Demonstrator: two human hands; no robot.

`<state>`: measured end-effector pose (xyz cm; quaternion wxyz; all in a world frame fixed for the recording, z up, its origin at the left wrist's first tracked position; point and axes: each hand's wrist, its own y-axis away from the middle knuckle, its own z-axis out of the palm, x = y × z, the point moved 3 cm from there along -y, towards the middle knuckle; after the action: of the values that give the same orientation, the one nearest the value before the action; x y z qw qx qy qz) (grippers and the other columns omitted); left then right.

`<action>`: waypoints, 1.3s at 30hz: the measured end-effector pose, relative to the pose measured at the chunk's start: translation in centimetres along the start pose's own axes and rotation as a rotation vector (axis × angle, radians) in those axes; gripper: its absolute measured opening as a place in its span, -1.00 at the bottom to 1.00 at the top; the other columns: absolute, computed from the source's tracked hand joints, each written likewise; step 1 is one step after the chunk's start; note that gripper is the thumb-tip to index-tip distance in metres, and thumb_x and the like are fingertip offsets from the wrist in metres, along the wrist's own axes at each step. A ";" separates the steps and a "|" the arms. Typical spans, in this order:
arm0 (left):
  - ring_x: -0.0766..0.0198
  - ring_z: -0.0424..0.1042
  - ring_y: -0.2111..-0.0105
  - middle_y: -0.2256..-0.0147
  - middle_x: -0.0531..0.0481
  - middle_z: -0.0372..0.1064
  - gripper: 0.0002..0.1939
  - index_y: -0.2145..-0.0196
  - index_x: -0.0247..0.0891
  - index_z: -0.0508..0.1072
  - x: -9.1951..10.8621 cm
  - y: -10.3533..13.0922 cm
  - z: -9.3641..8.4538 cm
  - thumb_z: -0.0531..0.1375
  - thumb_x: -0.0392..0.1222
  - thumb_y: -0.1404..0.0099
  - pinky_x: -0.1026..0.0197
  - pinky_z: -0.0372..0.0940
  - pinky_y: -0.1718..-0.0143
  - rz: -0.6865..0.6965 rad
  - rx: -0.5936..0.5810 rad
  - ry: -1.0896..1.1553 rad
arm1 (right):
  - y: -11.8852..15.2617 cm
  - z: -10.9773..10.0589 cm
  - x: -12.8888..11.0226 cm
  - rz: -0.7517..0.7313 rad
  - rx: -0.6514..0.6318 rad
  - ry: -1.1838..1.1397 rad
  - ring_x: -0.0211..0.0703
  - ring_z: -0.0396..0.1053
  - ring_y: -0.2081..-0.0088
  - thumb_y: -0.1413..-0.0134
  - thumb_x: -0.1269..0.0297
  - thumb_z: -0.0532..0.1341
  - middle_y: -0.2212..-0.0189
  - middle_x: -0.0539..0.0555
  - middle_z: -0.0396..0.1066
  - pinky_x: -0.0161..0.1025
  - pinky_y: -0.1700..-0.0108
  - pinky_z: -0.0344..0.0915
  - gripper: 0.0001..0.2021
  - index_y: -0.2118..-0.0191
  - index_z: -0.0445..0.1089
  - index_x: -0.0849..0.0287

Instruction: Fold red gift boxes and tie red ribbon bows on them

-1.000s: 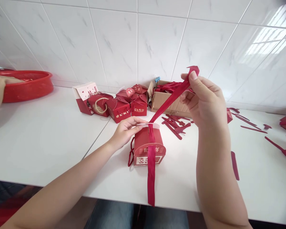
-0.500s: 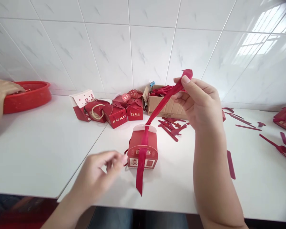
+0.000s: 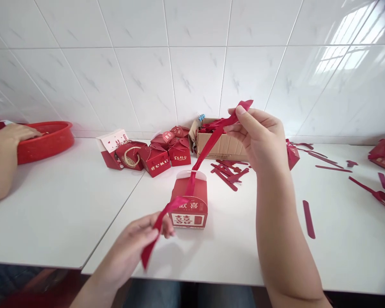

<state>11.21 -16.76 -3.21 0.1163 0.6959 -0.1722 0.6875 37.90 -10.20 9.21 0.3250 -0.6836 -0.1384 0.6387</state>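
Above and behind the bench [image 3: 237,248], a broad wall of glossy white tiles [image 3: 199,25] with faint grey veining fills the upper half of the view; the bench is a long, flat white surface with a seam left of the middle. At the far left stands a wide, round red basin [image 3: 48,147], a co-worker's hand [image 3: 17,131] reaching over its rim. Near the wall sits an open brown cardboard carton [image 3: 223,147] holding dark red strips. Nearer, on the bench between the person's arms, stands an upright red card gift box [image 3: 192,211] with an arched front, a white printed panel and a pale rounded flap at the back. Left of the carton, smaller red card boxes [image 3: 155,160] stand in a cluster. The right hand [image 3: 261,134], raised, pinches one end of a long dark red fabric ribbon [image 3: 210,145] between thumb and forefinger; the ribbon slants down across the gift box's top, and the left hand [image 3: 136,239], low at the box's left, grips it near its blurred other end. Before the carton lie loose, flat dark red strips [image 3: 227,174]; a small blue metal clip [image 3: 201,116] sits at its back corner.
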 end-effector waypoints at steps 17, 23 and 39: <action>0.32 0.34 0.43 0.50 0.00 0.33 -0.77 0.57 -0.32 0.43 12.9 -8.7 2.0 0.17 -0.29 -0.23 0.24 0.32 0.38 0.313 0.045 0.174 | 0.2 -1.6 -1.2 0.043 -0.033 0.064 -0.17 0.43 0.33 -0.05 -0.09 0.21 0.49 0.02 0.40 -0.22 0.32 0.36 -0.65 0.48 0.42 0.10; 0.34 0.28 0.47 0.54 0.02 0.25 -0.80 0.57 -0.33 0.38 13.0 -10.3 2.5 0.19 -0.26 -0.19 0.28 0.24 0.48 0.270 0.054 0.152 | 0.5 -1.3 -2.1 0.074 -0.097 0.030 -0.18 0.42 0.37 -0.02 -0.06 0.25 0.50 0.02 0.42 -0.22 0.34 0.36 -0.68 0.48 0.45 0.11; 0.26 0.47 0.46 0.49 0.04 0.45 -0.82 0.43 -0.24 0.45 18.2 -11.1 1.4 0.36 -0.17 -0.03 0.30 0.37 0.47 0.549 0.314 -0.592 | 0.8 1.3 -1.1 0.078 -0.157 -0.228 -0.20 0.48 0.28 0.01 0.16 0.33 0.35 0.02 0.55 -0.20 0.18 0.43 -0.83 0.29 0.55 0.08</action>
<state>16.81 -8.61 15.74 -0.2328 0.8007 -0.2702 0.4813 36.28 -11.15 9.61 0.2276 -0.6346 -0.1973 0.7117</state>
